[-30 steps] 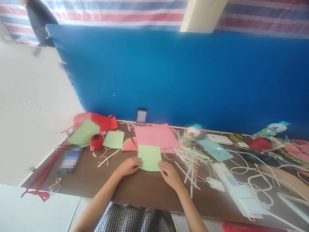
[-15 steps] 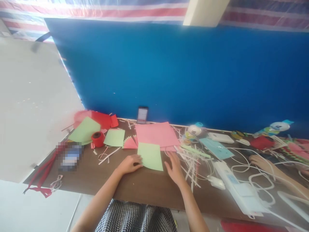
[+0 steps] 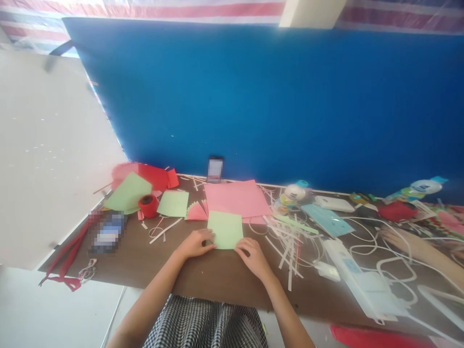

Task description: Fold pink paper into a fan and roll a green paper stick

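Green sheet (image 3: 225, 231) is being touched at 8 o'clock by left hand (image 3: 195, 242), at 5 o'clock by right hand (image 3: 253, 255). Fingers are being kept curled; whether paper is being pinched cannot be told. Pink sheet (image 3: 237, 199) is being overlapped at 12 o'clock. Sheet is being flanked by pleated pink paper (image 3: 197, 211) at 10, paper strips (image 3: 290, 232) at 3.

No legible lettering, bottle label (image 3: 295, 192) too blurred, phone screen (image 3: 215, 170) pixelated
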